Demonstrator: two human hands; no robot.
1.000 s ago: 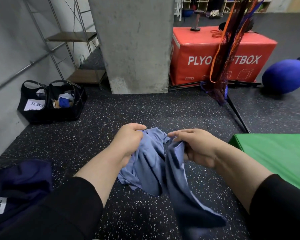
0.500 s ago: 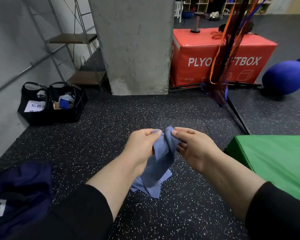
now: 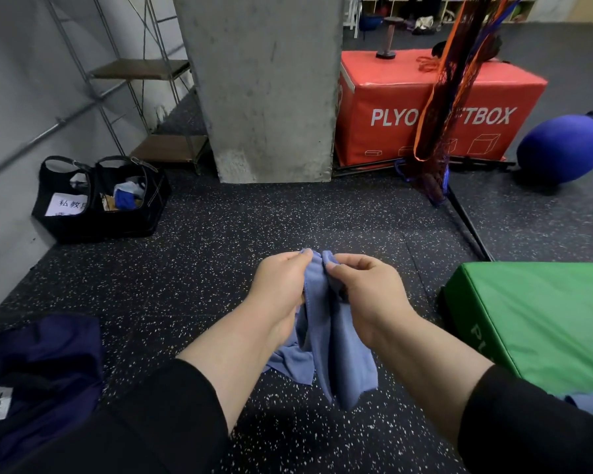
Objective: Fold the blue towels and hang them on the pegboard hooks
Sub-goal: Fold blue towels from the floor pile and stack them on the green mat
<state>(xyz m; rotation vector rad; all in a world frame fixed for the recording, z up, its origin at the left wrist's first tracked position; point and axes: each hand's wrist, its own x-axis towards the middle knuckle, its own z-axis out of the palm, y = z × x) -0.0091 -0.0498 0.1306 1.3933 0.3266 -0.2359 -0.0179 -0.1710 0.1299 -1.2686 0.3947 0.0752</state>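
Currently the blue towel (image 3: 326, 333) was pinched at its top edge by the left hand (image 3: 281, 289) and right hand (image 3: 367, 295) equally, hanging lengthwise straight down between them, left of the green mat (image 3: 541, 319).

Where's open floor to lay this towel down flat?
Bare floor between the concrete pillar and both hands, left hand, right hand, gripping the blue towel. Crowded: black bags left, green mat right, dark bag near-left.
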